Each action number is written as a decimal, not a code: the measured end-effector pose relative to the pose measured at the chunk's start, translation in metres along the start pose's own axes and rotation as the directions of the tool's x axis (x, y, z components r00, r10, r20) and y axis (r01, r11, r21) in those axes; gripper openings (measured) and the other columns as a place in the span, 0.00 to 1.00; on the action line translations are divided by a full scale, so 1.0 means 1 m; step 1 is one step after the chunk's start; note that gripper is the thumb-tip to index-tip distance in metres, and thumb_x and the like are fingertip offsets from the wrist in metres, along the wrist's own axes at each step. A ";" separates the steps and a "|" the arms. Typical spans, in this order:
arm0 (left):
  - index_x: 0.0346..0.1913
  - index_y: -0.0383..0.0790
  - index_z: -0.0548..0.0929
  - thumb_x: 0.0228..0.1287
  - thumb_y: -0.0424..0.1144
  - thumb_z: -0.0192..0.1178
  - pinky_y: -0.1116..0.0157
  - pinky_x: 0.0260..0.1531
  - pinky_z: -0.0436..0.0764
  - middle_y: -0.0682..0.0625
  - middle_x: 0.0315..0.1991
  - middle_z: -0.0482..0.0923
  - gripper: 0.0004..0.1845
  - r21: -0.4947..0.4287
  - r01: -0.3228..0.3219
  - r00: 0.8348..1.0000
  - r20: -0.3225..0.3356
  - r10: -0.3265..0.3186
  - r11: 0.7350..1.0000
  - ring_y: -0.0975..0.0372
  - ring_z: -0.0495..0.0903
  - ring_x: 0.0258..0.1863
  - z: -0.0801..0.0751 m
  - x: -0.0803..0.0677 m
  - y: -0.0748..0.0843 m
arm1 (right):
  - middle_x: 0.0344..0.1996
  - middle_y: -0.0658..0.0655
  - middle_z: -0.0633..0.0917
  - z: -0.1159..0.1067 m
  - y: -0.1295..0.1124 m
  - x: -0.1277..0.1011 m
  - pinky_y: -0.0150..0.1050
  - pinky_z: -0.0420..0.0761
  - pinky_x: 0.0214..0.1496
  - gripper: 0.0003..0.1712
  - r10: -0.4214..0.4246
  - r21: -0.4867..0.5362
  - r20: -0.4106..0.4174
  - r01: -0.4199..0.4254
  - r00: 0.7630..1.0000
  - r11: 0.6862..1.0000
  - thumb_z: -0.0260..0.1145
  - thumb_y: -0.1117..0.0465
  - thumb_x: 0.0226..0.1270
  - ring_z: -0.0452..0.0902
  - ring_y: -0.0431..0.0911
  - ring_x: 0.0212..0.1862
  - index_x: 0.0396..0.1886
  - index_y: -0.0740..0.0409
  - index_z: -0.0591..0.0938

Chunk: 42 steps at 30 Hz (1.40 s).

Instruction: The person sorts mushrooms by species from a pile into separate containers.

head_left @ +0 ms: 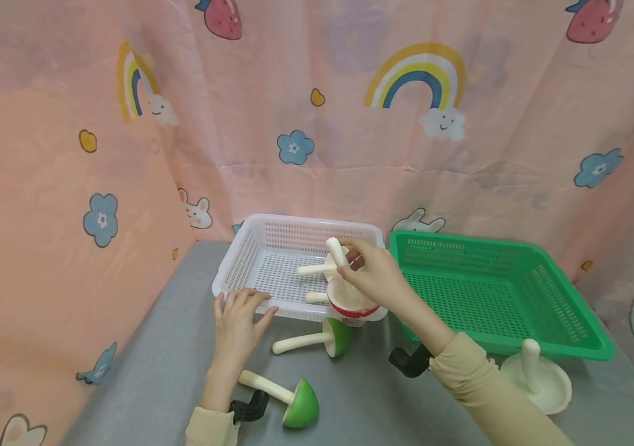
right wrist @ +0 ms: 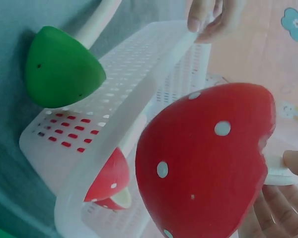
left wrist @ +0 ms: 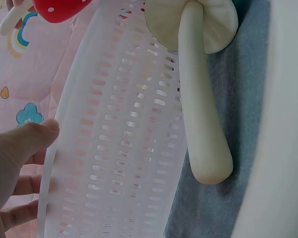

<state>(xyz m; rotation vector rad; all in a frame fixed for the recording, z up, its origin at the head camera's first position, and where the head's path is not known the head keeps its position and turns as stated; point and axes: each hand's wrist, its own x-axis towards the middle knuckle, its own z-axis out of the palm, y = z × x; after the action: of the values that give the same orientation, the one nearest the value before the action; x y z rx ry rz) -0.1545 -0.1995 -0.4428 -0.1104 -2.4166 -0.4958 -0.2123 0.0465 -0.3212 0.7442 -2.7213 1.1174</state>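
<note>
Red with white dots, the toy mushroom (head_left: 348, 296) sits in your right hand (head_left: 375, 275), fingers pinched round its cream stem, held over the near right corner of the white basket (head_left: 256, 248). Your left hand (head_left: 237, 325) rests with straight fingers on that basket's near rim, grasping nothing. Two green mushrooms (head_left: 336, 336) lie on the grey tabletop (head_left: 144, 378) just before the basket; a green basket (head_left: 517, 272) sits toward the tabletop's right edge.

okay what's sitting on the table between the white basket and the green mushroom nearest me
Another green-capped mushroom lies on its side between the white basket and the nearest green mushroom, close to the basket's front wall. The head view shows it.
</note>
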 end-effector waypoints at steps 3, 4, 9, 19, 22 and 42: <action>0.40 0.49 0.85 0.51 0.47 0.72 0.38 0.63 0.61 0.49 0.42 0.82 0.13 0.002 -0.002 1.000 -0.006 0.002 1.000 0.51 0.75 0.50 0.000 0.000 -0.001 | 0.36 0.58 0.85 0.005 -0.001 0.010 0.37 0.81 0.33 0.28 -0.004 0.021 0.005 0.004 1.000 1.000 0.68 0.61 0.61 0.82 0.49 0.37 0.62 0.55 0.75; 0.40 0.49 0.85 0.51 0.47 0.72 0.38 0.63 0.61 0.49 0.42 0.82 0.13 0.002 0.001 1.000 -0.004 -0.001 1.000 0.51 0.75 0.50 -0.001 0.000 -0.001 | 0.36 0.59 0.86 0.007 -0.001 0.013 0.38 0.82 0.34 0.28 -0.008 0.024 0.006 0.008 1.000 1.000 0.68 0.61 0.61 0.82 0.49 0.37 0.62 0.55 0.75; 0.41 0.50 0.85 0.53 0.47 0.71 0.39 0.65 0.59 0.49 0.43 0.82 0.13 -0.002 0.018 1.000 0.022 -0.018 1.000 0.51 0.75 0.51 -0.001 0.001 -0.001 | 0.37 0.61 0.86 0.021 0.001 0.026 0.42 0.84 0.39 0.26 -0.023 0.013 0.023 0.023 0.999 1.000 0.68 0.64 0.61 0.83 0.51 0.38 0.60 0.57 0.75; 0.42 0.50 0.85 0.55 0.48 0.70 0.39 0.65 0.59 0.50 0.44 0.82 0.12 0.005 0.021 0.999 0.044 -0.021 1.000 0.51 0.75 0.51 -0.002 0.003 0.000 | 0.39 0.61 0.87 0.052 0.007 0.042 0.44 0.84 0.43 0.23 0.016 0.002 0.039 -0.017 0.999 1.000 0.65 0.66 0.61 0.85 0.52 0.41 0.58 0.56 0.76; 0.42 0.50 0.85 0.55 0.48 0.69 0.39 0.66 0.59 0.50 0.44 0.82 0.12 0.007 0.029 0.998 0.054 -0.030 1.000 0.51 0.75 0.52 -0.001 0.003 0.001 | 0.39 0.61 0.87 0.060 0.008 0.044 0.44 0.84 0.42 0.23 0.006 -0.014 0.035 -0.005 0.999 1.000 0.65 0.66 0.61 0.85 0.51 0.40 0.57 0.56 0.76; 0.43 0.50 0.85 0.55 0.48 0.69 0.39 0.65 0.59 0.50 0.44 0.82 0.13 -0.003 0.040 0.998 0.054 -0.039 0.999 0.52 0.75 0.51 -0.001 0.002 0.000 | 0.53 0.66 0.83 0.088 0.014 0.046 0.50 0.82 0.54 0.28 0.065 0.075 0.167 -0.078 0.984 0.994 0.61 0.68 0.62 0.82 0.56 0.54 0.64 0.57 0.72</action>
<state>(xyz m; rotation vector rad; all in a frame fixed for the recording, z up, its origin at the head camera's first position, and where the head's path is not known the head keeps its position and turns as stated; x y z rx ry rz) -0.1553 -0.2000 -0.4404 -0.0789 -2.4743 -0.5225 -0.2514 -0.0233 -0.3807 0.7889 -2.8751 1.2406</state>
